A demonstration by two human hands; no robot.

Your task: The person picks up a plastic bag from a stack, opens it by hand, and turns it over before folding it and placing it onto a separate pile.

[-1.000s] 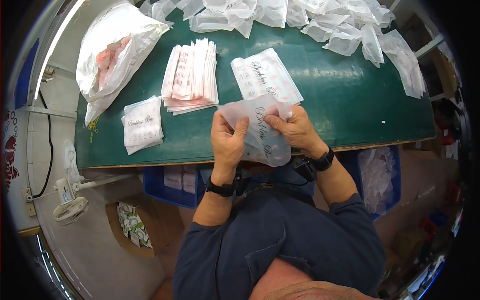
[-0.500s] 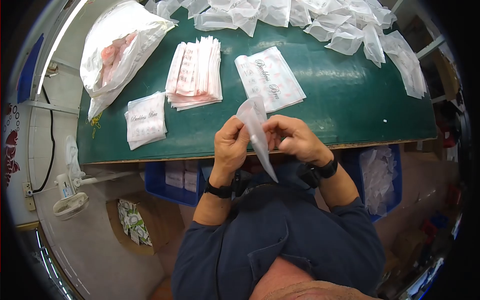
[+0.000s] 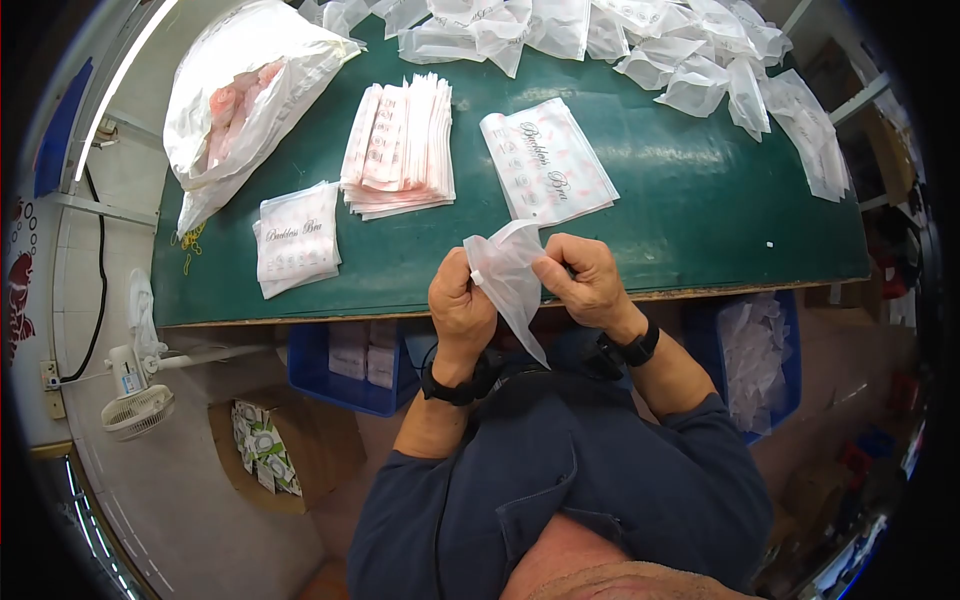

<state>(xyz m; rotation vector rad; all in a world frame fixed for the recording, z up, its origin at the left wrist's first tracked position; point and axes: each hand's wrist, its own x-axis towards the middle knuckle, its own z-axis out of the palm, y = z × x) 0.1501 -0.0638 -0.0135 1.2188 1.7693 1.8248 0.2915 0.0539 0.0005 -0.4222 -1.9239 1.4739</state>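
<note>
A translucent plastic bag (image 3: 508,272) hangs between my hands just in front of the table's near edge. My left hand (image 3: 462,305) pinches its left side, and my right hand (image 3: 585,283) grips its right side with the fingers curled. Beyond the hands lies a small stack of printed bags (image 3: 550,162). To its left is a thick stack of pink-printed bags (image 3: 400,148), and a smaller stack of printed bags (image 3: 297,240) lies nearer the table's left end.
On the green table (image 3: 680,200), a white sack (image 3: 250,90) with pink items stands back left; many loose translucent bags (image 3: 690,75) lie along the back. Blue bins (image 3: 375,400) are below the near edge. A fan (image 3: 138,405) is at lower left.
The translucent bag is spread wider between my hands and its face now shows. My right hand has turned and closed on the bag's edge.
</note>
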